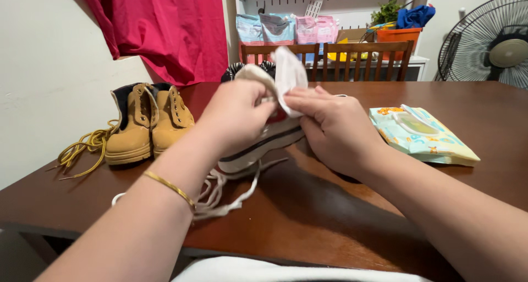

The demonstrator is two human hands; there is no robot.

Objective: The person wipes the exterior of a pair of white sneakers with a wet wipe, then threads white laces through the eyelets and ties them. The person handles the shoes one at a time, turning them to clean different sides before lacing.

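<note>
Left hand (237, 117): centre of the frame, closed around the sneaker's upper, holding it tilted off the table
Right hand (335, 125): right of centre, fingers pinched narrow on a white wipe (290, 76), pressing it to the shoe's toe end
Sneaker (264, 144): centre, white sole with dark stripe, red patch under the wipe; loose white laces (220, 197) trail toward lower centre
Wipe pack (421, 133): right of centre, flat on the brown table (308, 216), flap apparently open
Tan boots (148, 122): left, upright pair, yellow laces (82, 150) beside them
Handling advice: judged best to keep the shoe braced firmly, wipe in short strokes with a clean fold, laces kept clear of the damp cloth
</note>
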